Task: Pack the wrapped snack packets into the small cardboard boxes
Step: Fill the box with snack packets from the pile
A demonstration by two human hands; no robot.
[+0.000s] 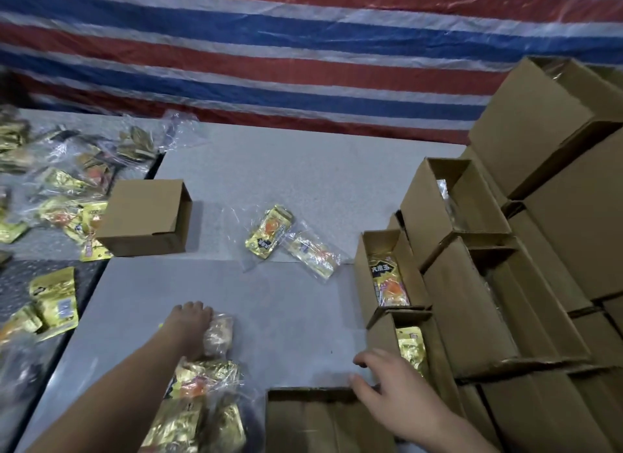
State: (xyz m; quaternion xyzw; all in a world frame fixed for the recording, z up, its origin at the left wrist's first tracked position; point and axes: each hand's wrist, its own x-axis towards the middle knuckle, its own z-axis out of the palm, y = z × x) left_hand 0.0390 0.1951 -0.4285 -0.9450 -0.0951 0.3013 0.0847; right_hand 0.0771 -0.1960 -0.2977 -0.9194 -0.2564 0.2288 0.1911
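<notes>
- Cellophane-wrapped packet at lower centre-left lies under the left hand, whose fingers curl over its far end and grip it against the grey tabletop.
- Just below that hand, more gold packets lie heaped in loose clear wrap, touching the gripped one; lifting straight up should keep the wrap from dragging them along.
- At lower right the right hand rests on the rim of an open box, fingers spread and relaxed, clamped on nothing; I judge it is steadying the box for loading.
- To do this step well, bring the packet over lengthwise to match the box's long side, and keep the right hand on the rim so the light cardboard does not slide.
- 2 more wrapped packets lie near mid-frame, well apart from both hands, handy for the next reach.
- Along the right edge, filled boxes stand upright with packets showing, beside a taller stack of cartons.
- 1 empty box sits on its side at centre-left, next to a pile of packets at the left edge.
</notes>
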